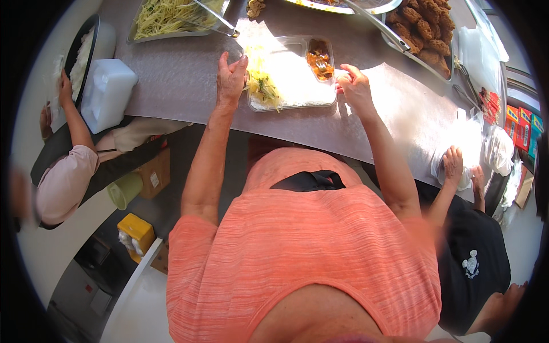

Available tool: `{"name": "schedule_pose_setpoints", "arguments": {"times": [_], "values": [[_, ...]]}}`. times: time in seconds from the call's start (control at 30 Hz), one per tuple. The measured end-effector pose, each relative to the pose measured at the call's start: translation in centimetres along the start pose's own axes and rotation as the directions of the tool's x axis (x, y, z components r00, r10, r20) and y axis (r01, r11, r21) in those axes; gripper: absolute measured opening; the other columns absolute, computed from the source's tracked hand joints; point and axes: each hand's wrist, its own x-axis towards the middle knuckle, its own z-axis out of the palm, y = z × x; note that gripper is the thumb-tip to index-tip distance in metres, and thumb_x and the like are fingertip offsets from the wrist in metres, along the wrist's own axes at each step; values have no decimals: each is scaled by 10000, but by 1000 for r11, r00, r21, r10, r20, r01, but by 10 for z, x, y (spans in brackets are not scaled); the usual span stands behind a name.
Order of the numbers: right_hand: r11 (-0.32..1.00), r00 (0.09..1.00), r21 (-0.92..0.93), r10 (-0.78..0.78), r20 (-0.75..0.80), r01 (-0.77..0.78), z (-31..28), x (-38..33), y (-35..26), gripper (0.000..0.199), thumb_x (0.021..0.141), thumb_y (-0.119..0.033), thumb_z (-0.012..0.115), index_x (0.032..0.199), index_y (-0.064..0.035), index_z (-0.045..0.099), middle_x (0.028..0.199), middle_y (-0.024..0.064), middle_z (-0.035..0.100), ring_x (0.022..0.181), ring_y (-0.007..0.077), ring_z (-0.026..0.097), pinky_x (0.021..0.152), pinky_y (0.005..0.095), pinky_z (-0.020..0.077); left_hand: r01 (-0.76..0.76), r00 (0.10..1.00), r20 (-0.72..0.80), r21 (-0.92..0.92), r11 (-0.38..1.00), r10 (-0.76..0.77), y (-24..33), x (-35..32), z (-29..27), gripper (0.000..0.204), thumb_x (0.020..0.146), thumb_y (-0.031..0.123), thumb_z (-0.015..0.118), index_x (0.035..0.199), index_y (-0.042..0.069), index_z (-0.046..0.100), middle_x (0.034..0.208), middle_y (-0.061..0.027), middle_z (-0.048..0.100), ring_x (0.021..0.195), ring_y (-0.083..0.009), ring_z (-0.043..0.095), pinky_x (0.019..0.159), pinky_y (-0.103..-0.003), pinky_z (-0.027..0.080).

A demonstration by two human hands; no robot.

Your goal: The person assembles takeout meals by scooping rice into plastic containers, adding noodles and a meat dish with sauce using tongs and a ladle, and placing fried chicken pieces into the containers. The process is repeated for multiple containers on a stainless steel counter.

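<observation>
A clear plastic meal box (pixel 291 106) lies on the table in front of me. It holds white rice (pixel 300 86), shredded pale yellow-green vegetable (pixel 261 86) along its left side, and a glossy brown saucy dish (pixel 320 59) in the upper right compartment. My left hand (pixel 231 81) is beside the box's left edge, thumb and forefinger apart. On the opposite side, my right hand (pixel 357 90) is at the right edge, its fingers loosely bent and parted. Whether either hand touches the rim is hard to tell.
Trays of shredded vegetable (pixel 166 20) and fried brown pieces (pixel 423 26) line the far side, with tongs (pixel 220 20) on the first. White stacked boxes (pixel 108 94) stand left. Another person's hand (pixel 66 88) is at the left; a co-worker's hands (pixel 453 164) handle plastic bags at right.
</observation>
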Motion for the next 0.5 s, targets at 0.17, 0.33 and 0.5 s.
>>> {"name": "schedule_pose_setpoints", "arguments": {"times": [0.17, 0.33, 0.5], "values": [[995, 992, 93, 54, -115, -44, -57, -12, 22, 423, 783, -72, 531, 1187, 50, 508, 727, 91, 628, 641, 140, 600, 609, 251, 500, 18, 994, 106, -20, 1000, -16, 5, -16, 55, 780, 852, 352, 624, 1398, -11, 203, 1174, -193, 509, 1017, -241, 544, 777, -320, 500], [858, 816, -363, -481, -322, 363, -84, 5, 2, 582, 736, -105, 731, 1245, 17, 478, 904, 101, 608, 745, 147, 610, 700, 251, 521, -52, 970, 237, 34, 998, 42, 6, -22, 102, 762, 848, 326, 626, 1392, -26, 225, 1214, -207, 504, 1054, -229, 548, 780, -312, 508], [768, 872, 414, -412, -264, 488, -60, 46, -77, 560, 792, -144, 718, 1263, 6, 456, 937, 137, 630, 792, 186, 666, 681, 268, 571, -188, 966, 197, 101, 977, 165, -15, -12, 93, 698, 800, 309, 647, 1329, -35, 348, 1160, -207, 543, 1024, -256, 571, 816, -337, 500]]}}
